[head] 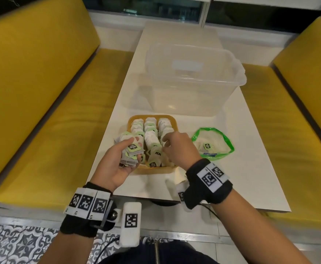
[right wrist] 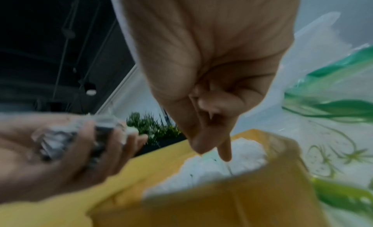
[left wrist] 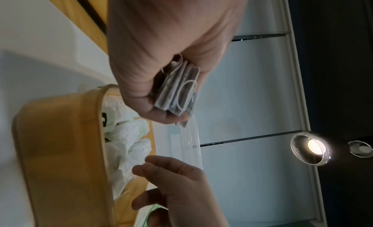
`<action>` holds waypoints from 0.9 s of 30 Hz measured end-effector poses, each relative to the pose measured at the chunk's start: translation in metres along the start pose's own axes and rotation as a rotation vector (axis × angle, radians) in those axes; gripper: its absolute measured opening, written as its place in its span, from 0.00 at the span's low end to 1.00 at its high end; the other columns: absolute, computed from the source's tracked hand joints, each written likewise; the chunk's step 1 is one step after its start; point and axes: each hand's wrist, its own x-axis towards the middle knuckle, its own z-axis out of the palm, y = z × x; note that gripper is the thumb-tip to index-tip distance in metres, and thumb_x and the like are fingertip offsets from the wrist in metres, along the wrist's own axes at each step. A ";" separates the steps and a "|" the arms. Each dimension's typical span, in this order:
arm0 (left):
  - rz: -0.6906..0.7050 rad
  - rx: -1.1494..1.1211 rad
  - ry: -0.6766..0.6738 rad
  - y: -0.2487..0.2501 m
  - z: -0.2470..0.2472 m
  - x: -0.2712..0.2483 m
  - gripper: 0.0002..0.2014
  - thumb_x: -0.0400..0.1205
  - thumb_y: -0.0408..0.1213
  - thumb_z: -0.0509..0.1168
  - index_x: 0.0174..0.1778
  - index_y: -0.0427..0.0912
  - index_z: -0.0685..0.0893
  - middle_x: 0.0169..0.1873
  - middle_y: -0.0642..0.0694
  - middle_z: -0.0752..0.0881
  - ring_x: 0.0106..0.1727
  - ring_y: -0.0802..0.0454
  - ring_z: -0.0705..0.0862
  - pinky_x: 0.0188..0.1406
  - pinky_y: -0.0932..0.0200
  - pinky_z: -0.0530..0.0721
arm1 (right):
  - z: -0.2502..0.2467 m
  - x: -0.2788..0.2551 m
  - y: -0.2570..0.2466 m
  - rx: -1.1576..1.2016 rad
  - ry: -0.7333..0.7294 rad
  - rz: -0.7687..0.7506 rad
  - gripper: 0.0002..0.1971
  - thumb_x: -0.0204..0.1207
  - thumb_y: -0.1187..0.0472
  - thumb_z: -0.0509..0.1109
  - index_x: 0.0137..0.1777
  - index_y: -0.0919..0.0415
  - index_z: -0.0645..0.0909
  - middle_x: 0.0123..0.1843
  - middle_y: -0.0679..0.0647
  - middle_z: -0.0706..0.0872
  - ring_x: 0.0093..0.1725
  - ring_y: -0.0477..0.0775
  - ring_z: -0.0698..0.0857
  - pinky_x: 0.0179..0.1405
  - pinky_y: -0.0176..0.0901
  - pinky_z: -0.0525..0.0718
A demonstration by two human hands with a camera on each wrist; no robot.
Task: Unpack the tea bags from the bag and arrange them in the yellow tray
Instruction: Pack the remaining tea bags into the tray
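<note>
On the white table stands the yellow tray (head: 130,121), holding three rows of white tea bags (head: 149,138) with green tags. My left hand (head: 136,148) hovers over the tray's near left corner and grips a stack of tea bags (left wrist: 175,93), thumb on top. My right hand (head: 166,142) is over the right row, its other fingers curled in. Thumb and forefinger point down and pinch at a tea bag (right wrist: 207,156) there. To the right lies the green-rimmed plastic bag (head: 227,147), mouth open, with a tea bag (head: 206,146) inside.
A large clear plastic bin (head: 190,82) stands just behind the tray. Yellow benches (head: 41,111) flank the table on both sides. The table's near edge (head: 232,206) is close to my wrists. Bare tabletop shows right of the bag.
</note>
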 end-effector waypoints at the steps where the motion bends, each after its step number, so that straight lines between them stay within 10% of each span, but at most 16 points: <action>1: -0.002 -0.004 0.005 -0.001 -0.002 0.000 0.17 0.82 0.35 0.66 0.66 0.35 0.83 0.45 0.40 0.87 0.37 0.49 0.83 0.27 0.63 0.85 | 0.002 0.004 -0.002 -0.069 -0.023 0.007 0.13 0.76 0.63 0.67 0.59 0.57 0.84 0.51 0.57 0.87 0.48 0.60 0.87 0.51 0.51 0.87; 8: -0.011 -0.030 0.015 -0.006 -0.011 -0.005 0.20 0.82 0.35 0.66 0.71 0.35 0.80 0.44 0.40 0.86 0.37 0.49 0.84 0.24 0.62 0.84 | 0.007 0.019 -0.013 -0.380 -0.124 -0.113 0.10 0.76 0.66 0.65 0.57 0.59 0.80 0.55 0.58 0.82 0.53 0.62 0.84 0.44 0.48 0.78; 21: -0.007 -0.031 0.011 -0.006 -0.013 -0.007 0.20 0.82 0.34 0.66 0.70 0.35 0.80 0.42 0.40 0.87 0.37 0.49 0.85 0.25 0.62 0.85 | 0.010 0.041 -0.003 -0.105 -0.055 0.022 0.03 0.70 0.65 0.67 0.41 0.59 0.82 0.41 0.57 0.84 0.42 0.62 0.84 0.42 0.49 0.86; 27: -0.009 -0.037 0.014 -0.004 -0.013 -0.006 0.20 0.82 0.34 0.66 0.70 0.35 0.80 0.43 0.40 0.86 0.39 0.49 0.84 0.25 0.63 0.85 | 0.006 0.051 -0.017 -0.262 -0.102 -0.162 0.15 0.77 0.68 0.62 0.60 0.59 0.82 0.58 0.58 0.83 0.57 0.62 0.82 0.50 0.51 0.83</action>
